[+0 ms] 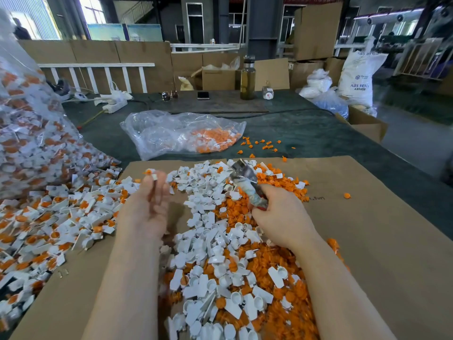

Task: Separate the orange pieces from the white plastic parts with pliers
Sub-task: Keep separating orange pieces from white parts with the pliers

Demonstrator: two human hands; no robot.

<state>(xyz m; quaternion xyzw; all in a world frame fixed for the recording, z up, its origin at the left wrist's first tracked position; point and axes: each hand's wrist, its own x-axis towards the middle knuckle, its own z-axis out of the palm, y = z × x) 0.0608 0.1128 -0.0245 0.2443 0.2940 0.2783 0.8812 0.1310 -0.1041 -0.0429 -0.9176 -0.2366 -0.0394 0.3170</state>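
Cardboard (367, 241) is spread nearest, heaped with white plastic parts (215, 266) and loose orange pieces (272, 251). Pliers (245, 182) are gripped in the right hand (279, 214), fingers curled round the handles — jaws raised over the heap. One small white part (154, 177) is pinched at the left hand's (149, 204) blurred fingertips. Beyond, a clear bag (181, 133) is seen holding more orange pieces.

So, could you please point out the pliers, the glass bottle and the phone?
pliers (241, 174): head view, on the blurred metal head.
glass bottle (247, 82): head view, on its body.
phone (203, 95): head view, on its dark screen.
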